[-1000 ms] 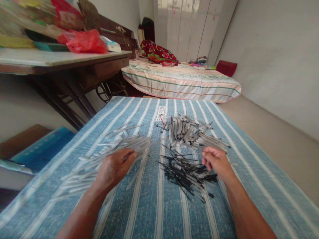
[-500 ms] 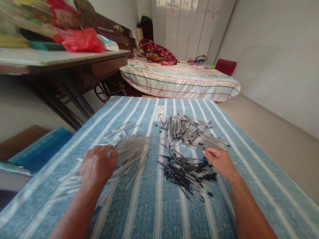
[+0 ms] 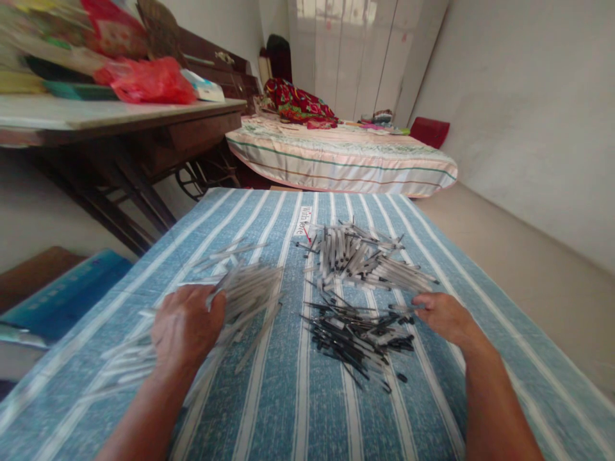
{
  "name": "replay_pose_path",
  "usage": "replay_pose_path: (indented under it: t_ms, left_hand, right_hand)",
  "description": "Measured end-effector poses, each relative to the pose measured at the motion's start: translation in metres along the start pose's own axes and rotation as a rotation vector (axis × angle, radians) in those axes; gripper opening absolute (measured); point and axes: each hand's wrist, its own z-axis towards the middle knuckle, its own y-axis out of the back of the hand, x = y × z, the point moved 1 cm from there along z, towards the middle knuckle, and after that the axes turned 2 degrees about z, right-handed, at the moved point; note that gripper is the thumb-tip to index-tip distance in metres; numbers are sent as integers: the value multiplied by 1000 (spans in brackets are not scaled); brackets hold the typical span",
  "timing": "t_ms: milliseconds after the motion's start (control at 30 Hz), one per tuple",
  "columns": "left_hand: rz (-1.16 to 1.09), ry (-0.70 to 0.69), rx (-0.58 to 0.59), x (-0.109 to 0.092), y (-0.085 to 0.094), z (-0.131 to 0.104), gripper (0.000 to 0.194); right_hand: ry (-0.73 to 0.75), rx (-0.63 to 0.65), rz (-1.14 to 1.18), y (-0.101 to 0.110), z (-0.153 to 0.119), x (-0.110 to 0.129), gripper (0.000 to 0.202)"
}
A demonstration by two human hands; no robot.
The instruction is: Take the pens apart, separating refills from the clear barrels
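Observation:
My left hand (image 3: 185,326) is closed at the left heap of clear plastic pen barrels (image 3: 252,288), its thumb and forefinger around one pale tube-like barrel (image 3: 217,289). My right hand (image 3: 444,318) has its thumb and forefinger pinched together at the right edge of the heaps. Something small and dark shows at its fingertips, too blurred to name. Just left of that hand lies a heap of thin black pen parts (image 3: 346,336), refills and caps by their look. Beyond it is a pile of clear pens with black ends (image 3: 360,256).
A blue and white striped cloth (image 3: 283,410) covers the table. More pale barrels (image 3: 127,362) lie left of my left wrist. A blue box (image 3: 72,291) stands low at the left, under a sewing-machine table (image 3: 216,112) with bags. A bed (image 3: 336,157) is beyond.
My right hand has moved to the right and slightly closer, away from the pile of pens. My left hand stays at the barrels with hardly any movement. The view has shifted slightly.

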Motion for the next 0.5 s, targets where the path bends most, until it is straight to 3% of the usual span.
replay_pose_path:
  t_ms: [133, 367, 433, 500]
  left_hand:
    - [-62, -69, -55, -10, 0, -5, 37]
    - [-203, -233, -157, -27, -6, -15, 29]
    - [-282, -270, -160, -32, -6, -18, 27]
    - [-379, -292, -164, -38, -6, -21, 24]
  right_hand:
    - [-10, 65, -124, -6, 2, 11, 16]
    - [-38, 41, -216, -6, 4, 18, 9]
    - [-38, 8, -213, -4, 3, 21, 7]
    - [-17, -113, -159, -3, 0, 27, 10]
